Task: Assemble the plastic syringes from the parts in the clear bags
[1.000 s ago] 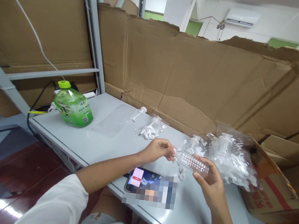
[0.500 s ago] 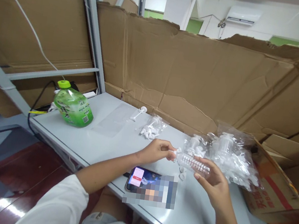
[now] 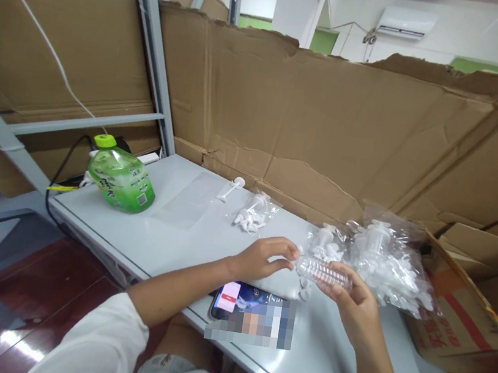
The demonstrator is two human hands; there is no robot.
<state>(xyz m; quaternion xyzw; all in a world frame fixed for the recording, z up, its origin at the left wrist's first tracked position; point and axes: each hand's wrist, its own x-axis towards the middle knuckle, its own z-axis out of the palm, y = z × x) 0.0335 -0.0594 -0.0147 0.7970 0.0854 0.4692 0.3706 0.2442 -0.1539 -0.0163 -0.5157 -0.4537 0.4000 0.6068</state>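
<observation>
A clear ribbed plastic tube [image 3: 323,272] lies slantwise above the table, with my right hand [image 3: 357,294] closed around its right end. My left hand [image 3: 269,257] has its thumb and fingertips at the tube's left end; any small part between them is too small to make out. Just below the tube, small white plastic pieces [image 3: 305,290] rest on the table. Beyond my hands is a clear bag with a spool-shaped piece and white parts [image 3: 325,242]. A larger bag of white parts [image 3: 386,264] sits to its right.
A phone [image 3: 228,298] lies near the table's [image 3: 176,241] front edge. Farther back are another bag of white parts [image 3: 252,215], a white spool-shaped piece [image 3: 231,190] and a flat clear bag [image 3: 186,202]. A green bottle [image 3: 122,181] stands left, a cardboard box [image 3: 454,308] right. Cardboard [image 3: 287,111] walls the back.
The left fingers have moved slightly right, closer against the tube's end. My right hand has shifted its grip a little on the tube. The things on the table look unmoved.
</observation>
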